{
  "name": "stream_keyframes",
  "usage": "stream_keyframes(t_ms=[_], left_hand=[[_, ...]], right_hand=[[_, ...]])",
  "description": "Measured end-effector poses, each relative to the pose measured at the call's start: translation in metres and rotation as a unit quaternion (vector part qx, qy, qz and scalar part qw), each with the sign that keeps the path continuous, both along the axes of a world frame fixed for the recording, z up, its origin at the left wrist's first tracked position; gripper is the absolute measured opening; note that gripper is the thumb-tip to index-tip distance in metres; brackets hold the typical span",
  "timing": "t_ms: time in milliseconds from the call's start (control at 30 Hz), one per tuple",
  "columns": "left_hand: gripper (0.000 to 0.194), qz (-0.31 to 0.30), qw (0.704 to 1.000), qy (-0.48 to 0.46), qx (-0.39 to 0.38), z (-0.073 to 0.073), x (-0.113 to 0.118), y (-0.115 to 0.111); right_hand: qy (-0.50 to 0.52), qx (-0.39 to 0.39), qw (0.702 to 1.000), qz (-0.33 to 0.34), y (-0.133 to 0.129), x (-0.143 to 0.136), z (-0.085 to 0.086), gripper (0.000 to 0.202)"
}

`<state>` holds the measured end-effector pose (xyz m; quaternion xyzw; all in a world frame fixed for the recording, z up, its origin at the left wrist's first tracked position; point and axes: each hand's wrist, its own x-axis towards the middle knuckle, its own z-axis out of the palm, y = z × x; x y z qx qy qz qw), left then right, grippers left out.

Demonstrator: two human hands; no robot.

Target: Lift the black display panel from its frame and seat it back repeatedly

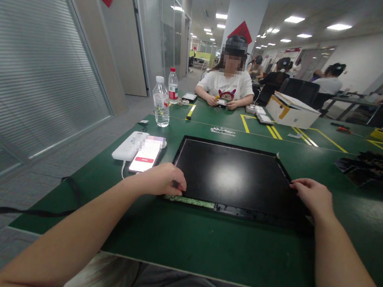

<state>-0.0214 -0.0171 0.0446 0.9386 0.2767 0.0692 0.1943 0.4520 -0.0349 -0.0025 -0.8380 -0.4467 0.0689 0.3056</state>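
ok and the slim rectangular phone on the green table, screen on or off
On: the slim rectangular phone is lit bright white, with a red bar showing.

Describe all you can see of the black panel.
The panel is a dark, glossy rectangle in a thin black frame, lying flat on the green table. A green strip, like a circuit board, runs along the left part of its near edge. The right hand touches its right edge; the left hand is at its left end, contact unclear.
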Motion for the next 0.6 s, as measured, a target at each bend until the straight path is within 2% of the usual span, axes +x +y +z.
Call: stream_keyframes(t_ms=[233,600], left_hand=[[0.017,0.029,1.000,-0.003,0.006,-0.0049,-0.0005,0.0018],[0.010,0.002,1.000,-0.008,0.019,-0.0038,0.0023,-0.0001]], right_hand=[[0.010,-0.005,1.000,0.002,0.0004,-0.0007,-0.0003,0.014],[0.009,-0.014,1.000,-0.010,0.0001,-0.0034,0.0015,0.013]])
